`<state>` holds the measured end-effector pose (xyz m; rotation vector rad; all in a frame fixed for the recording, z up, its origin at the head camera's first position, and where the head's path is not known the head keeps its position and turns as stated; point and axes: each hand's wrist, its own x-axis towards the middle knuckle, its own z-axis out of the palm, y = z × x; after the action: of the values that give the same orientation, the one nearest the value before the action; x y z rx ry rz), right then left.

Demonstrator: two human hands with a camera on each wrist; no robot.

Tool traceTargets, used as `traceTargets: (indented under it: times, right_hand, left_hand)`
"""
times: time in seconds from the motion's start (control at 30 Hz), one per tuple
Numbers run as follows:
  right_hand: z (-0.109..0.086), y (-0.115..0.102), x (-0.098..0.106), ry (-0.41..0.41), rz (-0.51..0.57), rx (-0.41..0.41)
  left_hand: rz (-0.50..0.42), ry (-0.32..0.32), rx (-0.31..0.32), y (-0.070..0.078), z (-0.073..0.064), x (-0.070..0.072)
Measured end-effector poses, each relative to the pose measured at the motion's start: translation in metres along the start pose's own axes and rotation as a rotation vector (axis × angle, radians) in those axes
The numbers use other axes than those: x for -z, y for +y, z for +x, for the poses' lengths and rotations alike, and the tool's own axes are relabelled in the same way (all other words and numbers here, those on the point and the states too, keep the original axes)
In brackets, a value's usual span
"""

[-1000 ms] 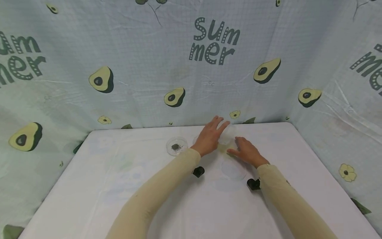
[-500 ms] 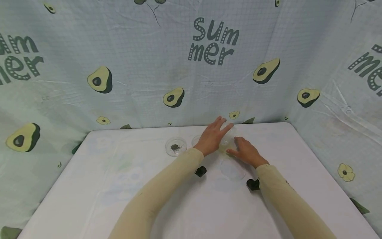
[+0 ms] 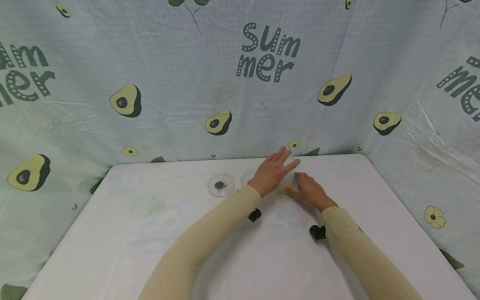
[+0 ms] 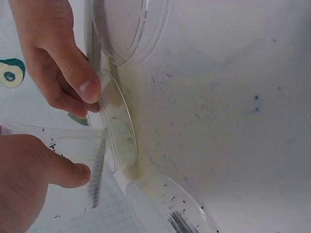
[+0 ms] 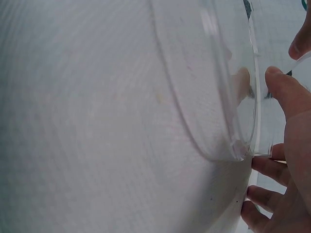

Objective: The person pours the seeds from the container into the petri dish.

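My left hand (image 3: 273, 173) grips a clear plastic container (image 4: 70, 141) with dark specks on its wall and a ridged edge toward the table. It is close to a shallow petri dish (image 4: 121, 131) with pale yellowish contents. My right hand (image 3: 311, 191) holds that dish by its side, thumb at the near rim and fingers curled beyond it. In front of the dish lies a clear round lid or dish (image 3: 292, 214), also close up in the right wrist view. Beside my left hand is a clear dish (image 4: 170, 206) with dark grains, partly hidden in the head view.
Another petri dish (image 3: 221, 184) with a small heap of dark grains stands farther left. Everything rests on a white-covered table (image 3: 150, 250). A patterned curtain (image 3: 165, 83) rises right behind its back edge. A black wrist mount shows under each sleeve.
My left hand has shifted a little to the right with the clear container, uncovering more of the dish beside it. My right hand stays in place.
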<state>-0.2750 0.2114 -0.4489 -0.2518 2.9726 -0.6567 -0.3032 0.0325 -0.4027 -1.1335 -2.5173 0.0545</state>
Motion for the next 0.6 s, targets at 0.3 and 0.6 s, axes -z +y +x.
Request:
traceTargets:
  times: [0.3, 0.6]
  right_hand:
    - [0.0016, 0.0024, -0.0019, 0.004, -0.012, 0.011]
    - [0.0038, 0.0037, -0.0035, 0.011, -0.014, 0.037]
  left_hand:
    - [0.114, 0.058, -0.082, 0.0015, 0.0021, 0.0013]
    - [0.234, 0.047, -0.131, 0.0010, 0.0026, 0.0028]
